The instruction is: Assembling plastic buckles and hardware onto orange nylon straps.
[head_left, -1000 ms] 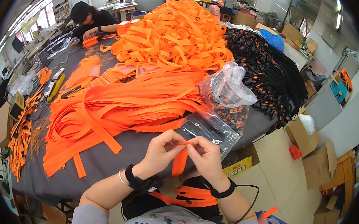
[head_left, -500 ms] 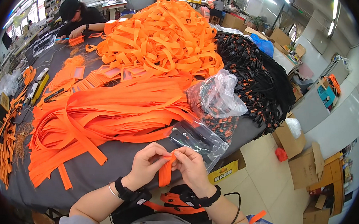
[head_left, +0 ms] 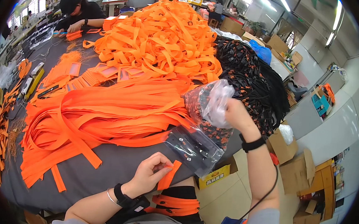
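Note:
My left hand (head_left: pixel 152 172) pinches a short orange webbing strap (head_left: pixel 169 176), whose end sticks up past the fingertips. The strap hangs over the front edge of the table. My right hand (head_left: pixel 239 116) is stretched out to the mouth of a clear plastic bag (head_left: pixel 218 102), its curled fingers against the bunched film. Small black and orange parts show through the bag's side. A flat clear bag (head_left: pixel 195 150) with a few dark pieces lies between my hands. Long orange straps (head_left: pixel 104 111) lie in a thick bundle to the left.
Behind the bundle rises a heap of orange webbing (head_left: pixel 159 40). Black cords with orange parts (head_left: pixel 256 84) are piled to its right. A person (head_left: pixel 80 15) works at the far left. Cardboard boxes (head_left: pixel 300 170) stand on the floor at right; orange straps (head_left: pixel 177 205) lie near my lap.
My right hand has let go of the orange strap and moved forward and right to the plastic bag, whose top is now bunched. My left hand still holds the strap.

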Tool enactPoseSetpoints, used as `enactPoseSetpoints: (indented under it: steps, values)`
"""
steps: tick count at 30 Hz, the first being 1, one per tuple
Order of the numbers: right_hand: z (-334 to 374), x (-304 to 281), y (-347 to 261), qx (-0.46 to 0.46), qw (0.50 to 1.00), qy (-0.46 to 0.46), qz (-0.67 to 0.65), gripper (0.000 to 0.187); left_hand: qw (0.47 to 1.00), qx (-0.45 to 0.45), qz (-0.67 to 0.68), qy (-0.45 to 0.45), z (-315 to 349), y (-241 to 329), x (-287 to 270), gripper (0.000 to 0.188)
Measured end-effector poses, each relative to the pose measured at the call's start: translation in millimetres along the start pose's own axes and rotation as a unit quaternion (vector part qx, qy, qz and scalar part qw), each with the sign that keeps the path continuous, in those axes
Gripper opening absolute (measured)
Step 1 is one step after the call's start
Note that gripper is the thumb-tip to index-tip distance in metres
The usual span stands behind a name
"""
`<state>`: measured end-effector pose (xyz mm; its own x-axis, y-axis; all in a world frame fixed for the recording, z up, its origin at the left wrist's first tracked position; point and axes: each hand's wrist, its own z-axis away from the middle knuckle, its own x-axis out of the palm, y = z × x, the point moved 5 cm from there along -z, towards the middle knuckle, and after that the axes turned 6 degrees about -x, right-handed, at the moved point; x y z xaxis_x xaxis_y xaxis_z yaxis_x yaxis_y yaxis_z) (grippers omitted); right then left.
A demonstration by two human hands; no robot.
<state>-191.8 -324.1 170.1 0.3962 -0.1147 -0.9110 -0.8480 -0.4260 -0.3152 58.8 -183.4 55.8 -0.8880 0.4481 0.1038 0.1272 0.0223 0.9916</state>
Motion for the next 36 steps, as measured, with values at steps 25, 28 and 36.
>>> enactPoseSetpoints:
  steps: [25,28,36]
  values:
    - [110.3,41.2,-87.0,0.091,0.736,0.249,-0.623,0.021,0.989,-0.074,0.126,-0.012,4.1,-8.7,-1.5,0.008]
    - [125.5,91.1,-102.8,0.114,0.7,0.153,-0.688,0.02,0.986,-0.091,0.142,-0.01,2.0,-10.6,0.1,0.008]
    - [136.1,128.7,-126.0,0.074,0.743,0.193,-0.637,0.017,0.979,-0.097,0.179,-0.001,1.7,-15.7,-3.6,0.01]
